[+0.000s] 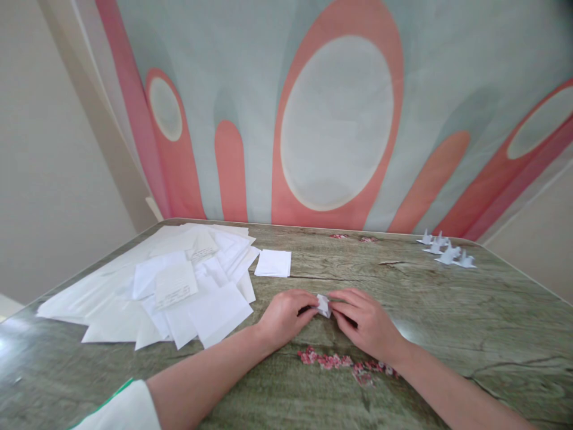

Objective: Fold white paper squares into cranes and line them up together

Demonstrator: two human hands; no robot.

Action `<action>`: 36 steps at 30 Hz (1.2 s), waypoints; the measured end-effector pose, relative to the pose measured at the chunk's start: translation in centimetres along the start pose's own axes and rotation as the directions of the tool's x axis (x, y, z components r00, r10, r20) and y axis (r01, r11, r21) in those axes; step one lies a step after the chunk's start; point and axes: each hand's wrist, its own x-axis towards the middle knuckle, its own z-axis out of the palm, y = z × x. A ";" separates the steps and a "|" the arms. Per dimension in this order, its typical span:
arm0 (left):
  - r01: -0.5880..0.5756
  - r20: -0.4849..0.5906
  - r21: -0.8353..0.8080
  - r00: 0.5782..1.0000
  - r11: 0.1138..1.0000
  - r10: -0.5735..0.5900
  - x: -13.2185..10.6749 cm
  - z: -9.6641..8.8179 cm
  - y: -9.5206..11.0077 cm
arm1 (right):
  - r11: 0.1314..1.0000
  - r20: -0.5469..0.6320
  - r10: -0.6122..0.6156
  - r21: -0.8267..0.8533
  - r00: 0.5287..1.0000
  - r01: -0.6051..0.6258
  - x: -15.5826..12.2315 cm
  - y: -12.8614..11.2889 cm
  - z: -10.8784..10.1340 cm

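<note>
Item: small folded white paper piece (pixel 323 305), mid-desk, pinched between our left hand (pixel 286 316) and right hand (pixel 364 322), the fingers of both closed on its edges. Grey-green wood-grain desk (pixel 447 310). Left: loose heap of white paper sheets (pixel 170 292) (some handwritten), small stack of white squares (pixel 273 263). Far right: white folded paper figures (pixel 447 251).

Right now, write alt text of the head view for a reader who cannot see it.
Two bare hands, left hand and right hand, pinch a small folded white paper between them over a greenish wood-grain table. A loose pile of white sheets lies to the left; small folded paper figures sit at the far right.
</note>
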 end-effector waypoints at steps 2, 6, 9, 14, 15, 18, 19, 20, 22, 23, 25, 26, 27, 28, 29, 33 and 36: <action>0.000 -0.003 -0.011 1.000 1.000 -0.001 0.0 0.0 0.0 | 0.999 0.009 -0.028 0.029 1.000 0.028 0.0 0.0 0.0; 0.013 -0.007 -0.017 1.000 1.000 -0.013 0.0 0.1 -0.2 | 0.997 0.016 -0.053 0.060 0.998 0.052 0.0 0.1 0.2; 0.012 -0.019 -0.030 1.000 0.999 -0.012 0.1 0.1 -0.2 | 0.994 0.035 -0.091 0.068 0.995 0.088 0.1 0.1 0.2; 0.018 -0.032 -0.063 0.999 0.998 -0.020 0.2 -0.1 0.3 | 0.992 0.064 -0.107 0.071 0.992 0.103 0.3 0.0 0.2; 0.026 -0.041 -0.066 0.999 0.997 -0.028 0.3 -0.2 0.4 | 0.993 0.065 -0.103 0.064 0.993 0.099 0.2 0.0 0.3; 0.075 -0.088 -0.036 0.993 0.997 -0.078 0.4 -0.3 0.5 | 0.995 0.074 -0.096 0.035 0.993 0.093 0.1 0.1 0.5; 0.102 -0.115 -0.009 0.988 0.995 -0.102 0.5 -0.3 0.4 | 0.995 0.077 -0.099 0.027 0.992 0.097 0.1 0.2 0.6; 0.133 -0.143 0.022 0.981 0.991 -0.128 0.5 -0.3 0.3 | 0.995 0.080 -0.104 0.019 0.991 0.102 0.1 0.3 0.6; 0.195 -0.190 0.071 0.965 0.978 -0.179 0.6 -0.3 0.1 | 0.994 0.080 -0.111 -0.002 0.991 0.111 0.0 0.3 0.7; 0.220 -0.206 0.086 0.958 0.972 -0.199 0.6 -0.2 0.0 | 0.994 0.082 -0.109 -0.016 0.991 0.111 0.0 0.3 0.7; 0.245 -0.212 0.103 0.952 0.964 -0.219 0.6 -0.2 -0.2 | 0.994 0.090 -0.096 -0.043 0.991 0.100 -0.1 0.1 0.8; 0.247 -0.209 0.111 0.953 0.963 -0.221 0.6 -0.1 -0.2 | 0.994 0.096 -0.088 -0.053 0.991 0.094 -0.1 0.0 0.7; 0.247 -0.206 0.119 0.954 0.962 -0.219 0.5 -0.1 -0.2 | 0.994 0.102 -0.081 -0.060 0.991 0.088 0.0 -0.1 0.7; 0.245 -0.201 0.127 0.955 0.961 -0.217 0.5 -0.1 -0.2 | 0.994 0.109 -0.075 -0.064 0.991 0.083 0.0 -0.2 0.7; 0.243 -0.194 0.132 0.957 0.961 -0.215 0.5 -0.1 -0.2 | 0.995 0.114 -0.071 -0.067 0.991 0.079 0.0 -0.3 0.7; 0.233 -0.167 0.136 0.963 0.963 -0.209 0.5 -0.2 -0.1 | 0.996 0.108 -0.064 -0.059 0.992 0.071 0.1 -0.4 0.9; 0.224 -0.151 0.137 0.967 0.965 -0.203 0.6 -0.3 0.1 | 0.996 0.088 -0.069 -0.047 0.994 0.073 0.1 -0.3 1.1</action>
